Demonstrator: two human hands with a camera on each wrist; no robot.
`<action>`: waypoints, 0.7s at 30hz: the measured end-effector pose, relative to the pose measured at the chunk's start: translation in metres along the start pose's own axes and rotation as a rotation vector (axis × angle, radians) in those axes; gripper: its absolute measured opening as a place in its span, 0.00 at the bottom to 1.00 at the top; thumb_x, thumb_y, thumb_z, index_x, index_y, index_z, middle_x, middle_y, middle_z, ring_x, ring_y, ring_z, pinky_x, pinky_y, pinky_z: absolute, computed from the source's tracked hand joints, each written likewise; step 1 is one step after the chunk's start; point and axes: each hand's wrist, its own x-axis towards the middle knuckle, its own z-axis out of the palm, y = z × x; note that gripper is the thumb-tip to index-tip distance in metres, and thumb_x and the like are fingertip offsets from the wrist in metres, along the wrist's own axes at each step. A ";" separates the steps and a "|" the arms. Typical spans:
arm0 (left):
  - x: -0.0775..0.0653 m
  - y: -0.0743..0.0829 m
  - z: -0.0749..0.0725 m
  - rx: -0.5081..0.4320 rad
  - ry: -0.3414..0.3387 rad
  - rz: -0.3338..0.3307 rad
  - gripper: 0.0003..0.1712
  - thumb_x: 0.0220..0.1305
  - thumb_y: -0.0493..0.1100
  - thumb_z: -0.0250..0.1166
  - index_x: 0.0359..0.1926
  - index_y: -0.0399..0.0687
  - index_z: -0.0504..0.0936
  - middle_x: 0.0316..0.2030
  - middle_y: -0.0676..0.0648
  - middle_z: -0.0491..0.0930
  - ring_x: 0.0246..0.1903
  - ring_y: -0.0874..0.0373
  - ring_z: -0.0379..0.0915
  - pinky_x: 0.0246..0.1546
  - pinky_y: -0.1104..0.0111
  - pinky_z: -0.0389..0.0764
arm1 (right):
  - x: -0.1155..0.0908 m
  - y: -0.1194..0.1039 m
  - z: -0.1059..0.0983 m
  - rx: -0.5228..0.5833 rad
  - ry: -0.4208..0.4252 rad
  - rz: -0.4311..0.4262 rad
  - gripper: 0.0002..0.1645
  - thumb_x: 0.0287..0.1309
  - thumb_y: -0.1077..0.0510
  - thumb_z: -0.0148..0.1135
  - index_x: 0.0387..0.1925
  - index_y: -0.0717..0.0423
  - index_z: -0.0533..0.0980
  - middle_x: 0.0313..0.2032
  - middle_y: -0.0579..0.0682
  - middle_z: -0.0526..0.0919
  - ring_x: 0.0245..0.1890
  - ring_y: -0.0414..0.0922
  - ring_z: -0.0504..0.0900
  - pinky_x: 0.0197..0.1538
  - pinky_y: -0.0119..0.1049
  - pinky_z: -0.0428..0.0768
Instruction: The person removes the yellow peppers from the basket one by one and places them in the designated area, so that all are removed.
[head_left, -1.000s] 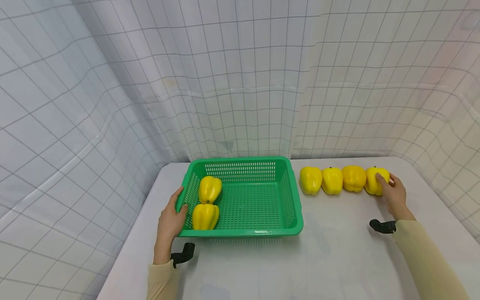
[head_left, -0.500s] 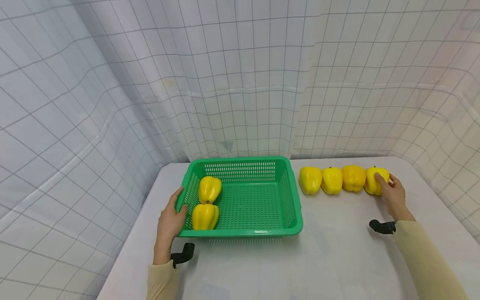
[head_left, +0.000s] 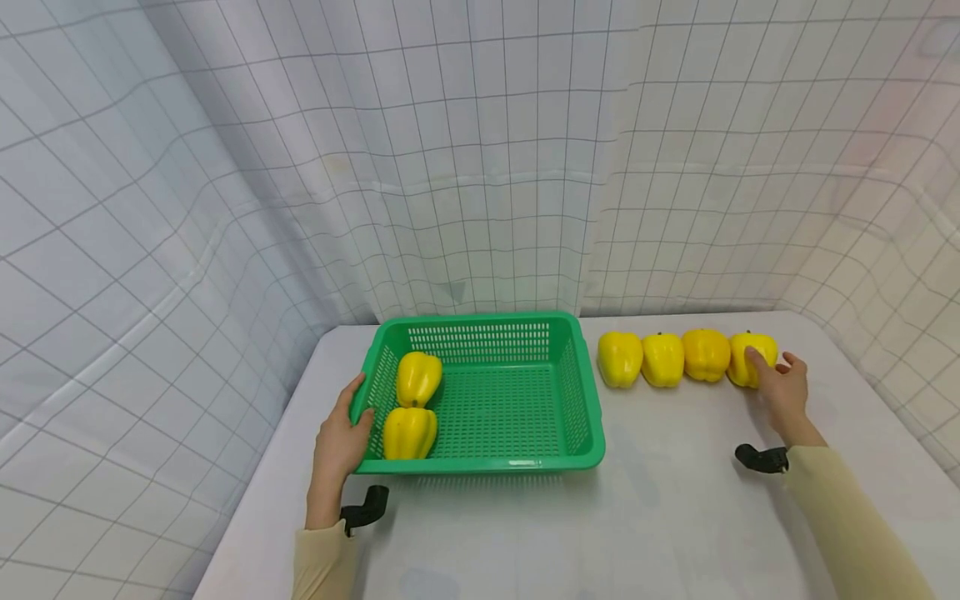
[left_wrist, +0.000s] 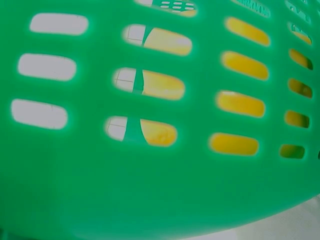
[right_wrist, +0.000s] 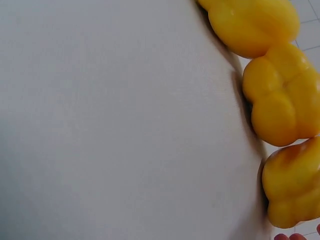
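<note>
A green plastic basket (head_left: 517,463) stands on the table, with two yellow bell peppers (head_left: 418,379) inside along its left end. My left hand (head_left: 341,442) grips the basket's left rim, thumb over the edge and fingers outside. In the left wrist view the slotted basket wall (left_wrist: 100,180) fills the picture, yellow showing through. To the right of the basket, several yellow bell peppers (head_left: 705,356) form a row. My right hand (head_left: 782,390) is at the rightmost bell pepper (head_left: 742,367), thumb overlapping it and fingers spread off its right side. Fingertips (right_wrist: 290,237) peek in at the right wrist view's lower corner.
A white table (head_left: 660,500) lies under everything. White gridded curtains (head_left: 480,167) hang behind and on both sides, close to the pepper row and the basket's back edge. A black wrist mount (head_left: 761,458) juts out beside each hand.
My right hand has loosened from the rightmost bell pepper, its fingers parting from the pepper's right side. My left hand and the basket stay in place.
</note>
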 end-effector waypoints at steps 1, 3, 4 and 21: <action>0.000 0.000 0.000 0.001 0.000 0.001 0.32 0.71 0.42 0.51 0.73 0.53 0.54 0.63 0.31 0.64 0.33 0.44 0.71 0.27 0.60 0.67 | -0.001 -0.001 0.001 0.002 0.017 -0.001 0.57 0.60 0.30 0.46 0.73 0.60 0.35 0.71 0.65 0.43 0.67 0.61 0.49 0.65 0.52 0.56; 0.000 0.000 0.000 0.003 0.002 0.003 0.32 0.71 0.42 0.51 0.73 0.53 0.54 0.63 0.31 0.64 0.33 0.43 0.71 0.27 0.60 0.67 | -0.003 -0.002 0.002 0.015 0.062 -0.002 0.55 0.61 0.32 0.47 0.73 0.59 0.38 0.70 0.63 0.45 0.67 0.60 0.50 0.64 0.49 0.58; 0.000 -0.001 0.000 0.002 0.002 0.003 0.32 0.71 0.42 0.51 0.73 0.53 0.54 0.63 0.31 0.64 0.33 0.43 0.71 0.27 0.60 0.67 | -0.004 -0.002 0.003 0.027 0.087 -0.003 0.53 0.61 0.32 0.48 0.73 0.58 0.40 0.70 0.62 0.46 0.67 0.58 0.52 0.64 0.47 0.59; 0.000 -0.001 0.000 0.000 0.000 0.003 0.33 0.71 0.42 0.51 0.74 0.54 0.54 0.61 0.30 0.65 0.29 0.45 0.70 0.25 0.61 0.67 | -0.026 -0.022 0.017 0.271 0.342 -0.227 0.05 0.63 0.52 0.58 0.41 0.42 0.76 0.39 0.34 0.71 0.36 0.31 0.66 0.40 0.23 0.66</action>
